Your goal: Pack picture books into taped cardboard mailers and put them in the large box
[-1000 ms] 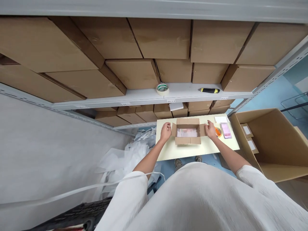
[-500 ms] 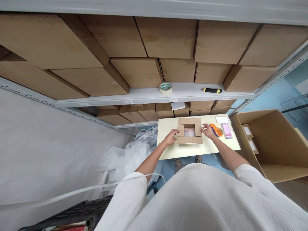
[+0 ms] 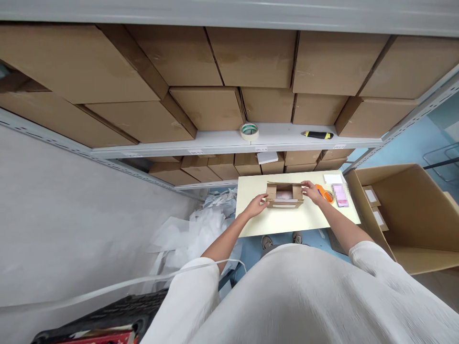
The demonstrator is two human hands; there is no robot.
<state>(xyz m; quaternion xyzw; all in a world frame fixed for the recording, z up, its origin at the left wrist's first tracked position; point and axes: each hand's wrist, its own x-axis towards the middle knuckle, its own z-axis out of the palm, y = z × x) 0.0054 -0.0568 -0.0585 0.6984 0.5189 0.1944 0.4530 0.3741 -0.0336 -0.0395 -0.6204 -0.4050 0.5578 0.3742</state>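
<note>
A small cardboard box (image 3: 301, 202) stands on the pale yellow tabletop (image 3: 258, 225), with a white label on its front side. Its long front and back flaps stick up, and something pinkish shows inside between the short side flaps. At the box's front left corner, my left hand (image 3: 256, 206) has its fingers closed on the edge. My right hand (image 3: 311, 192) grips the back right corner near the back flap. Just right of that hand lies an orange tape dispenser (image 3: 322, 192), partly covered by the wrist.
Pink papers (image 3: 340, 195) and a white card (image 3: 333, 178) lie at the table's right. A large open carton (image 3: 423, 210) stands beyond. The shelf ahead holds boxes, a tape roll (image 3: 249, 132) and a utility knife (image 3: 317, 135). Crumpled white sheets (image 3: 204, 229) are heaped at left.
The box's long front and back flaps have gone from lying outward to standing up. My right hand has moved slightly away from me, to the back right corner.
</note>
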